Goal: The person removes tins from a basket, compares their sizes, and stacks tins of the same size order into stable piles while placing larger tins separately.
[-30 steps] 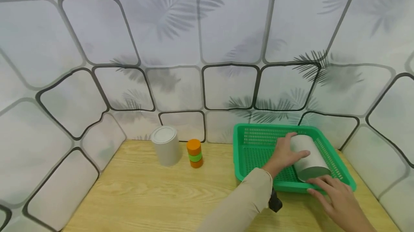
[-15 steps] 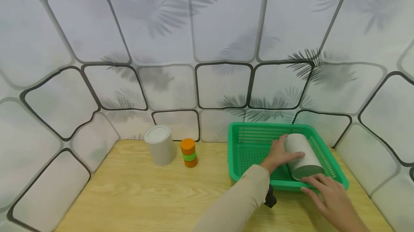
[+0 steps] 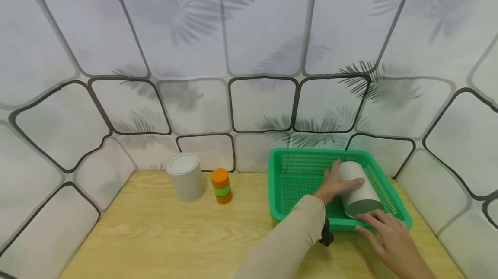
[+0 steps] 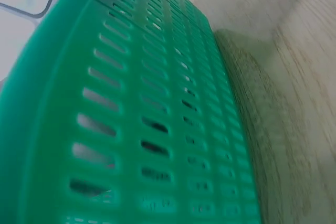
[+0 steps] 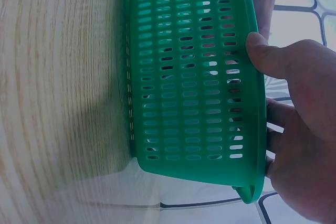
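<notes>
A white can (image 3: 359, 189) lies on its side in the right part of a green basket (image 3: 274, 184), its grey-green end facing me. My left hand (image 3: 335, 183) reaches over the basket's near side and grips the can, thumb across its upper side. At the near rim, my right hand (image 3: 389, 238) holds the basket. The right wrist view shows the right hand (image 5: 307, 114) with its thumb outside the rim and fingers over the inner side. In the left wrist view, the basket wall (image 4: 134, 40) hides most of the left hand.
An upright white can (image 3: 186, 179) with a lid stands on the wooden table (image 3: 167, 235), left of the basket. Beside it is a small orange container (image 3: 221, 179) with a green band. Patterned wall covering (image 3: 264, 32) encloses the back and sides.
Everything has shifted slightly left in the head view as the camera turned. Both hands keep their holds, and the can and basket show no clear movement against the table.
</notes>
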{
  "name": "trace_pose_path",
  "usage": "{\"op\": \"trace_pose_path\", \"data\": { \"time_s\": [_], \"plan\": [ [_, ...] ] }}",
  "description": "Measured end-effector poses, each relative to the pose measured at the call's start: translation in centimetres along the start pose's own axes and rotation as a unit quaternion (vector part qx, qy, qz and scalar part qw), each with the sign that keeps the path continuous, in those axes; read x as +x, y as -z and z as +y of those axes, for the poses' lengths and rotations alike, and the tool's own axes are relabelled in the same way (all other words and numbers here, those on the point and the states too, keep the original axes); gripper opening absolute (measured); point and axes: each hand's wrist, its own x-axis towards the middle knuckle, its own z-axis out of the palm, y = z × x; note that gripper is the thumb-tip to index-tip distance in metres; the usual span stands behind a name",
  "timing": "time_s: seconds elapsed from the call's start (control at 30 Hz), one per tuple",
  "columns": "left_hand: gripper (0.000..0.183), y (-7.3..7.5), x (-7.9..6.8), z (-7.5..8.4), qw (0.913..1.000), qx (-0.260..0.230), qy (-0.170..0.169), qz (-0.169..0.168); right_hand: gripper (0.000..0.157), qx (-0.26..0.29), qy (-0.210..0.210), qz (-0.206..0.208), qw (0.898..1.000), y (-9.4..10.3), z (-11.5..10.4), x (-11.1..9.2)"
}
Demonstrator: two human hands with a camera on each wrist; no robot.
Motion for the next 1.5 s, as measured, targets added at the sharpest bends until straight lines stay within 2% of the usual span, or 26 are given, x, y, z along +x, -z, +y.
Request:
{"op": "trace_pose_path", "data": {
  "time_s": [0.13,0.27,0.43,0.6,0.8,1.0,1.17,1.33,1.5],
  "plan": [
    [0.086,-0.5,0.4,-0.3,0.9999,0.01,-0.008,-0.01,0.034,0.003,0.005,0.0,1.0,-0.3,-0.1,-0.1],
    [0.091,-0.6,0.3,-0.4,1.0,-0.003,0.001,-0.009,0.032,0.007,-0.011,-0.009,1.0,-0.3,-0.4,-0.2],
    [0.089,-1.0,0.5,0.0,0.9993,-0.025,0.028,-0.003,0.03,0.011,-0.041,-0.021,0.999,0.0,-0.6,-0.2],
    [0.084,-1.5,1.1,0.0,0.9963,-0.055,0.064,0.008,0.028,0.007,-0.042,-0.023,0.999,0.1,-0.5,-0.2],
    [0.089,-2.2,1.9,-0.5,0.996,-0.051,0.07,0.02,0.026,0.008,-0.043,-0.025,0.999,0.0,-0.6,-0.2],
    [0.091,-1.9,1.1,0.1,0.9942,-0.076,0.074,0.02,0.027,0.008,-0.044,-0.025,0.999,0.1,-0.6,-0.1],
    [0.088,-1.8,1.2,0.1,0.9923,-0.097,0.075,0.018,0.028,0.006,-0.037,-0.018,0.999,0.2,-0.4,-0.2],
    [0.087,-0.9,1.1,0.2,0.9903,-0.113,0.078,0.021,0.029,0.006,-0.025,-0.014,1.0,0.0,-0.4,-0.1],
    [0.087,0.0,0.9,0.7,0.989,-0.125,0.077,0.02,0.027,0.01,-0.033,-0.017,0.999,0.2,-0.5,-0.1]
  ]
}}
